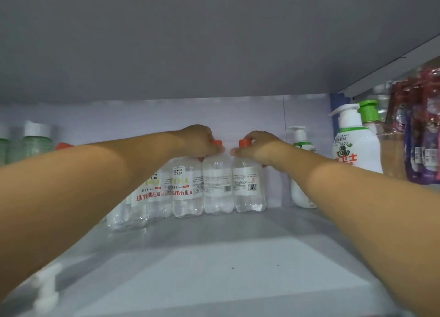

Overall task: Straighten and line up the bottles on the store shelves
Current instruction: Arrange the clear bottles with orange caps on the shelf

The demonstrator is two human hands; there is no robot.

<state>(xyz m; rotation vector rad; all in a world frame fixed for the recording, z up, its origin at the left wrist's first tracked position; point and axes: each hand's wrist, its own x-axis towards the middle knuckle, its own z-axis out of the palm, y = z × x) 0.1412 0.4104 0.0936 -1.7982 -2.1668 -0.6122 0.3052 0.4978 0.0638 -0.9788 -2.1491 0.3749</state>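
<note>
On shelf (214, 245): hands grip two clear-liquid bottles (218, 185).

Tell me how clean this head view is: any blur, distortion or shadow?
Head view: sharp on the clear orange-capped bottles both hands grip; forearms bow outward from wide-angle distortion; the green bottles far left are blurred; the grey shelf is shaded at the back.
</note>
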